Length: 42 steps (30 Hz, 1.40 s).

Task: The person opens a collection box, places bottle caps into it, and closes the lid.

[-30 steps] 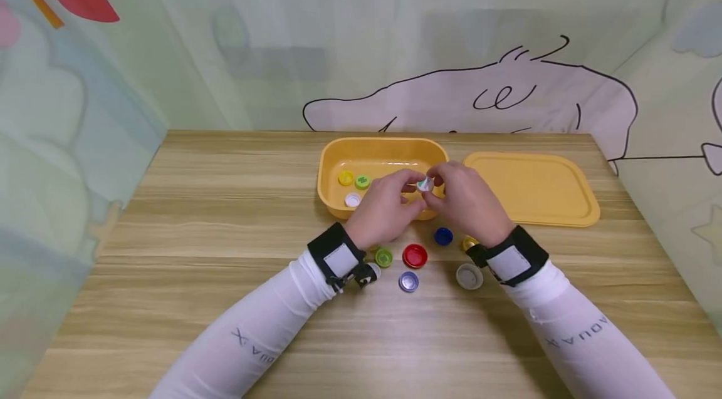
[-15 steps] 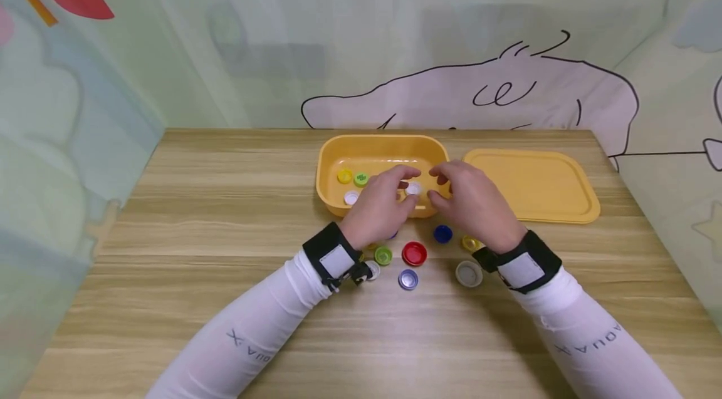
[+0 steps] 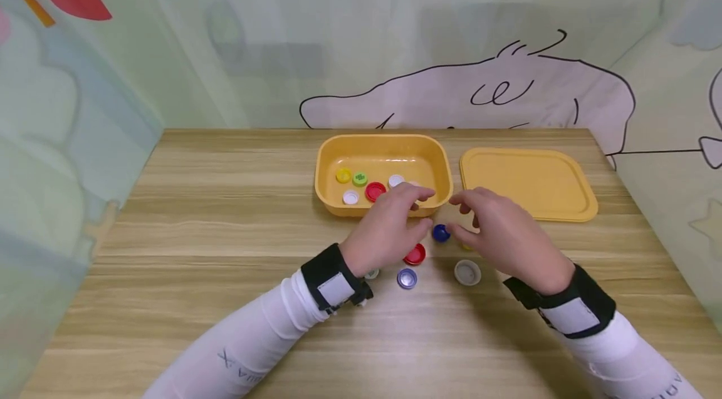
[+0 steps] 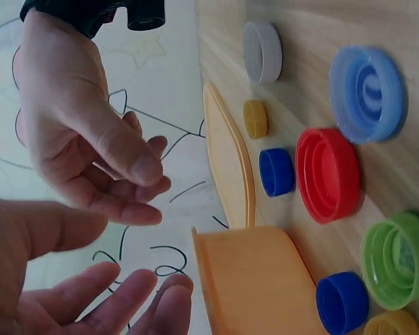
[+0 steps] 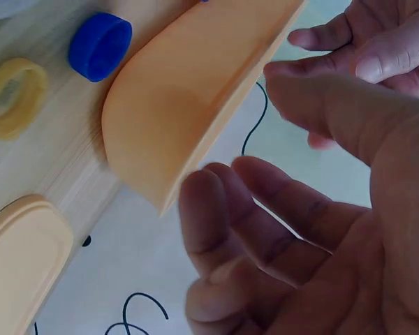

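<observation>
Hanging behind everything, a pale printed backdrop runs past the frame on both sides, and the desk before it loses its near edge below the head view. A flat orange-yellow lid lies on the right, its near left part hidden by the right hand; just beside it stands the orange-yellow box, its near wall partly covered by the left hand. Both hands are loosely open — thumbs apart from gently bent fingers — and hold nothing; whether the left touches the box's rim I cannot tell. In the box, beyond or left of the left fingers, sit a yellow cap, a green cap, a red cap and white caps, one nearly covered. On the desk, a dark blue cap lies between the hands, close to the right thumb; a second red cap is half hidden beside the left; nearer the person lie a grey cap and a pale blue cap. The left wrist view shows a second green cap and an amber cap — the latter cut off below.
</observation>
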{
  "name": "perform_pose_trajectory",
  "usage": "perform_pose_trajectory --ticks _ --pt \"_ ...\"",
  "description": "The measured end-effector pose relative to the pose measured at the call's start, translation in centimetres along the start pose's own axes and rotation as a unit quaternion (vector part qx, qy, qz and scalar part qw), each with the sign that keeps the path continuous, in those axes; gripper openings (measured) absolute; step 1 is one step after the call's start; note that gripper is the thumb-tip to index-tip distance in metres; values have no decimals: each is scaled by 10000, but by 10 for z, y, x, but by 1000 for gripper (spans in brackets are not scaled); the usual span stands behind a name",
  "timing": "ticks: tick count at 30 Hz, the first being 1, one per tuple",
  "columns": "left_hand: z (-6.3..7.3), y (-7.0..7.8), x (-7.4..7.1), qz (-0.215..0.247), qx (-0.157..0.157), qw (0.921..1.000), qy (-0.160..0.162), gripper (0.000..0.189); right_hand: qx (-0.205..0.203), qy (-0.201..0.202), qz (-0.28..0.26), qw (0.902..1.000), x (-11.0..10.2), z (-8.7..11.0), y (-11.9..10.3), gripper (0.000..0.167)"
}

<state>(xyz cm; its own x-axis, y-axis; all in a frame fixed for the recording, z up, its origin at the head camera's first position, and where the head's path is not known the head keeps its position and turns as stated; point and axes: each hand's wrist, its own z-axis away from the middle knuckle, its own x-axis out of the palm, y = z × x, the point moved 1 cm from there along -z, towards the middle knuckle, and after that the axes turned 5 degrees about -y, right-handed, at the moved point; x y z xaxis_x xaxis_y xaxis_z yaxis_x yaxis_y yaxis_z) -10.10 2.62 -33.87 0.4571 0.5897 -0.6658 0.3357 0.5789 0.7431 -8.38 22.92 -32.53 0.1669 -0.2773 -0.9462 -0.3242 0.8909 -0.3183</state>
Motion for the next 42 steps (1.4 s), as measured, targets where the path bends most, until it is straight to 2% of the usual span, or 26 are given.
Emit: perform_pose_trajectory --ticks 3,5,8,12,15,18,21,25,28,36,42 --pt "4 1 7 -497 263 9983 -121 51 5 -198 161 9997 1 11 2 44" --pt "6 2 13 -984 465 9939 -161 51 18 -368 299 9989 2 18 4 48" --pt "7 2 24 -1790 718 9810 -202 50 -10 -629 459 9970 5 26 5 53" --pt "6 4 42 -2629 913 9600 -299 47 0 -976 608 9934 12 32 7 52" --pt "4 4 56 -2937 928 9503 -463 43 40 -1254 627 9901 19 32 10 47" --pt "3 3 67 -3067 914 9455 -603 38 49 -1470 567 9875 25 32 12 41" --pt "3 3 75 -3174 936 9414 -647 33 -32 -1542 517 9867 29 32 13 32" --pt "2 3 82 -3384 1044 9330 -639 31 -112 -1578 558 9858 35 32 14 28" --pt "3 3 85 -3421 1053 9313 -670 32 -103 -1609 603 9851 39 31 13 32" --pt "3 1 83 -3165 969 9416 -626 29 -52 -1609 609 9851 40 29 9 36" --pt "4 6 71 -2967 823 9498 -557 31 -267 -1141 665 9909 29 30 5 39"
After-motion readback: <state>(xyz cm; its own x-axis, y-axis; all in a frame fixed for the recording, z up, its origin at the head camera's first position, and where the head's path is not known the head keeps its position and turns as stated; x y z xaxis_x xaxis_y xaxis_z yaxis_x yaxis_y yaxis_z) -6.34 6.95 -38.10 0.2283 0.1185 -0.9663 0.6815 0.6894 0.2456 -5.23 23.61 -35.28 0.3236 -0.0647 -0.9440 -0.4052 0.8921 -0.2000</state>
